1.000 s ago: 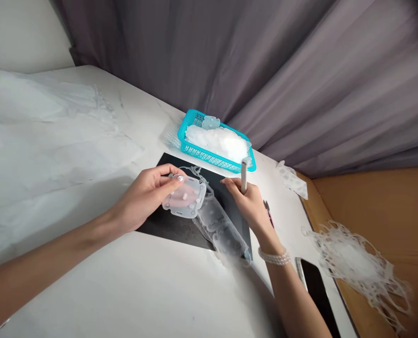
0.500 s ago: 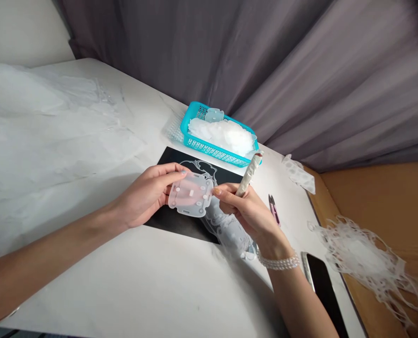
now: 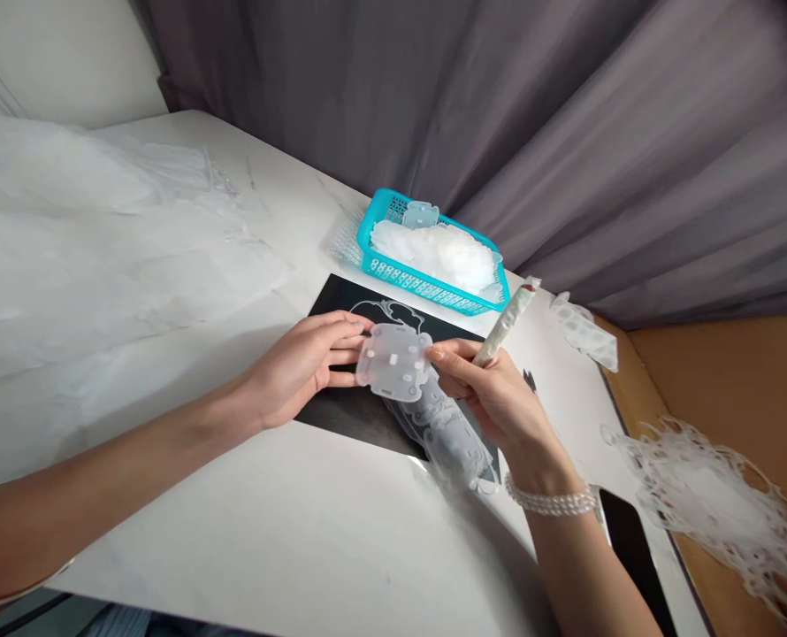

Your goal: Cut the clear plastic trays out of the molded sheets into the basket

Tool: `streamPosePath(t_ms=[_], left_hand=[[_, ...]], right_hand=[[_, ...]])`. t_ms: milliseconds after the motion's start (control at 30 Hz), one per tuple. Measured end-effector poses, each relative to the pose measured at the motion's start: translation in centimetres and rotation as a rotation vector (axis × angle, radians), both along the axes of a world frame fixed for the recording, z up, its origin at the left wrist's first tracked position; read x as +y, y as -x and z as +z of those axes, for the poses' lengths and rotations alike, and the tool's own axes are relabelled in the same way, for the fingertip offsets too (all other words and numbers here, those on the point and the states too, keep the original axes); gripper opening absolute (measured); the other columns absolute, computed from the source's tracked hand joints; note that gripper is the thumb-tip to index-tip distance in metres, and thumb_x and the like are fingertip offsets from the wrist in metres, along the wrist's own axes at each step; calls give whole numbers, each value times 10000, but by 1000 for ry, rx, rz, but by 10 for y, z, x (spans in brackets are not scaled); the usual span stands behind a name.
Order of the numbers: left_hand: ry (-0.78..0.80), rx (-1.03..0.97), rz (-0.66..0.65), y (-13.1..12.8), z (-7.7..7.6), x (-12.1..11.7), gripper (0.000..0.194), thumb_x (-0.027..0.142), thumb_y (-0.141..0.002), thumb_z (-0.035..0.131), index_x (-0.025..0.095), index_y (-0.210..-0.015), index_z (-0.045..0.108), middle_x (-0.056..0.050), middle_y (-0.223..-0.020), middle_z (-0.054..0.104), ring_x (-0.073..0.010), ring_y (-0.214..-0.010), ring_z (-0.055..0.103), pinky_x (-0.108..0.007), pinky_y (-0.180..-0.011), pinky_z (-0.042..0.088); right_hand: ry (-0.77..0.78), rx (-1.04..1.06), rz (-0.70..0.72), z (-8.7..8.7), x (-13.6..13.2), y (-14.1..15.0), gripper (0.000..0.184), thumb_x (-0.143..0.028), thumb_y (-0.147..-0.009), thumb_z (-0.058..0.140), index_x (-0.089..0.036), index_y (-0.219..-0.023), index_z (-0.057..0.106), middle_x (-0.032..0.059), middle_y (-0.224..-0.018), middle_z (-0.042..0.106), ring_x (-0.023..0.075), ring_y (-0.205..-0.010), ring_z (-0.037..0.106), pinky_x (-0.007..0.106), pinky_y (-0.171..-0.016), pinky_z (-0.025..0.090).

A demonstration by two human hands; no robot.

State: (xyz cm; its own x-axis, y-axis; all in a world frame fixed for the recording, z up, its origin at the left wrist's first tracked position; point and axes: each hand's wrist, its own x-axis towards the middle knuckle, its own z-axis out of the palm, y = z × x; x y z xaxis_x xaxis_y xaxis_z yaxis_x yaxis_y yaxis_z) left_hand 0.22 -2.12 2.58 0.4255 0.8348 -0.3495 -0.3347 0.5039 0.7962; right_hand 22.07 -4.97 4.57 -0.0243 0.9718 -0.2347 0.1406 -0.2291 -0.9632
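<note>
Between my hands is a translucent frosted plastic piece (image 3: pixel 392 367) with small slots and a notched outline, held above a black mat (image 3: pixel 350 409). My right hand (image 3: pixel 492 380) pinches its right edge. That same hand also grips a pen-like tool (image 3: pixel 509 323) wrapped in pale tape, pointing up and away; the tool's lower end is hidden. My left hand (image 3: pixel 310 363) has its fingers stretched and apart at the piece's left edge, the fingertips at or just behind it. Under the piece, a clear plastic sheet with cut-out shapes (image 3: pixel 453 438) lies across the mat.
Behind the mat, a turquoise basket (image 3: pixel 426 281) holds a heap of frosted pieces. A pile of translucent sheets (image 3: pixel 102 239) covers the left side. On the right are white scraps (image 3: pixel 583 329), a dark phone (image 3: pixel 636 548) and tangled plastic offcuts (image 3: pixel 712 495). Partly hidden snips (image 3: pixel 530 380) lie behind my right hand.
The plastic piece has turned slightly and shifted right. My left fingers have straightened and eased off its surface to its edge. The whole view has shifted a little.
</note>
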Motion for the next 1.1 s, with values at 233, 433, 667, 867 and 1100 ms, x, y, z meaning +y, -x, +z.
streamPosePath(t_ms=[233,433,667,867,1100], left_hand=[[237,-152,-156,-2,-4,-2,534,551,-900,540,137,-1227,622,-194,-1315,631,-349,-1229,591,-501,-978,530],[304,-325,-258,-1,-4,0,590,584,-909,468,116,-1215,656,-183,-1256,676,-383,-1220,598,-528,-986,509],[341,-373,-283,1,-3,1,648,571,-939,426,94,-1368,526,-200,-1376,586,-388,-1301,528,-562,-1035,457],[355,-394,-286,0,-2,1,665,570,-934,439,91,-1392,495,-204,-1354,587,-389,-1298,521,-576,-1032,445],[357,-403,-281,0,-1,1,678,580,-924,456,101,-1402,486,-198,-1346,595,-383,-1293,527,-581,-1039,437]], right_hand=[[-224,-377,51,9,-13,15,269,-459,-808,730,-195,-770,766,-21,-554,469,105,-522,328,265,-482,240],[-198,-279,-45,14,-11,8,399,-542,-894,604,-188,-814,769,-57,-511,263,98,-489,211,274,-462,165],[-120,-38,-158,5,2,-15,298,-439,-873,664,-150,-852,733,-90,-521,203,85,-491,173,280,-490,148],[-62,-45,-120,2,3,-12,307,-408,-910,622,-168,-727,680,-85,-507,229,94,-509,195,284,-522,211],[-23,-138,-37,-3,2,-10,302,-446,-908,600,-180,-867,737,-80,-524,243,104,-525,212,281,-519,200]])
